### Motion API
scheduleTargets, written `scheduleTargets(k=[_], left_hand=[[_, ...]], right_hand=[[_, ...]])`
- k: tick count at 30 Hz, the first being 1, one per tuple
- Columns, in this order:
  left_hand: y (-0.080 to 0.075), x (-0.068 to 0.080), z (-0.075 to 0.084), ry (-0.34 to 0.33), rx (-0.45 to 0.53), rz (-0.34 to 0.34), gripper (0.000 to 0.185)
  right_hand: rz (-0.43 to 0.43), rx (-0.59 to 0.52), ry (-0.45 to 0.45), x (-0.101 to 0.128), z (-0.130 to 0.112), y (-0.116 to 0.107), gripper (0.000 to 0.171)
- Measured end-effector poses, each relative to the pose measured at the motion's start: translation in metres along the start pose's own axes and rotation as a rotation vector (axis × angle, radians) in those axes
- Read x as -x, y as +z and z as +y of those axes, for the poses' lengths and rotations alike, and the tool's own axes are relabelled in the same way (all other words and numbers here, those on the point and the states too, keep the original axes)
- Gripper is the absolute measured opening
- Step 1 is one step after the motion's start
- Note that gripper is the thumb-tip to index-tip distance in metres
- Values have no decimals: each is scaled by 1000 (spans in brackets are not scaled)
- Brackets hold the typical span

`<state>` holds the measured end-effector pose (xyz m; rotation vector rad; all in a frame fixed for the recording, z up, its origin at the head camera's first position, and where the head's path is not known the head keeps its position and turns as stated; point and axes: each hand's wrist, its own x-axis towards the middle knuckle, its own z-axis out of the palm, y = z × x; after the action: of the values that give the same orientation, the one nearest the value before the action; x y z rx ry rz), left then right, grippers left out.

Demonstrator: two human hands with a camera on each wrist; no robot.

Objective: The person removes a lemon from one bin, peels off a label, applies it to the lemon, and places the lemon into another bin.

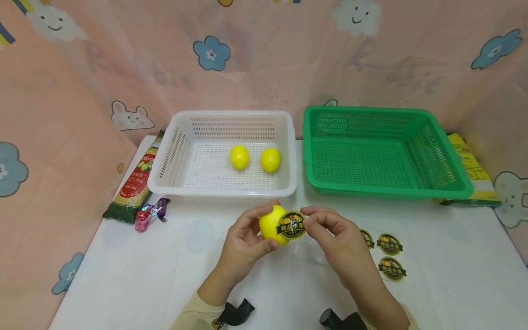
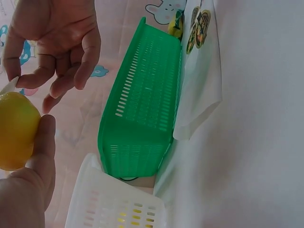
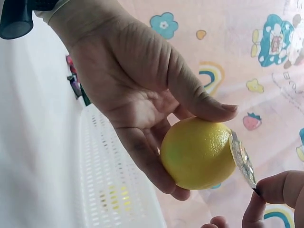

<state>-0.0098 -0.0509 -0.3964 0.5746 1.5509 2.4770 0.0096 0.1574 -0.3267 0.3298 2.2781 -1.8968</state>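
Lemon [image 1: 273, 224]: yellow, smooth, roundish, off the tabletop, just in front of the white basket [image 1: 222, 183]'s near rim. Cupped in the left hand [image 1: 243, 243], thumb on one side and fingers on the other. Sticker [image 1: 292, 225]: round, dark with a yellow-green print and a banner of characters, stands against the lemon's right side, face toward the head camera. One edge touches the peel; the opposite edge is pinched by the right hand [image 1: 336, 238]'s fingertips.

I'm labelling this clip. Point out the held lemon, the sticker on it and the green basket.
Yellow lemon [image 1: 270, 224], head view, bare left side.
Round dark sticker [image 1: 291, 225], head view, printed face.
Green plastic basket [image 1: 387, 189], head view, front rim.
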Motion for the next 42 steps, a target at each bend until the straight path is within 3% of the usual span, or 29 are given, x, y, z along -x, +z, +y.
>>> scheduleTargets(k=[5,13,20,28,32,36,39,42], left_hand=[[0,0,0,10,37,-23,54],[6,-2,-3,35,15,-7,38],[9,-2,-4,1,26,8,34],[22,2,7,-125,182,32,36],[27,4,11,-144,211,72,40],[32,3,10,-178,231,110,38],[37,4,6,-219,294,110,33],[41,6,3,-240,379,93,32]], right_hand=[[-2,7,13,0,1,2,24],[5,44,7,-1,3,4,26],[1,69,-11,0,4,5,25],[-34,26,-110,2,10,8,19],[17,32,-242,3,15,9,23],[83,41,-556,4,21,9,25],[60,113,-773,3,26,12,29],[21,235,-835,0,30,18,29]])
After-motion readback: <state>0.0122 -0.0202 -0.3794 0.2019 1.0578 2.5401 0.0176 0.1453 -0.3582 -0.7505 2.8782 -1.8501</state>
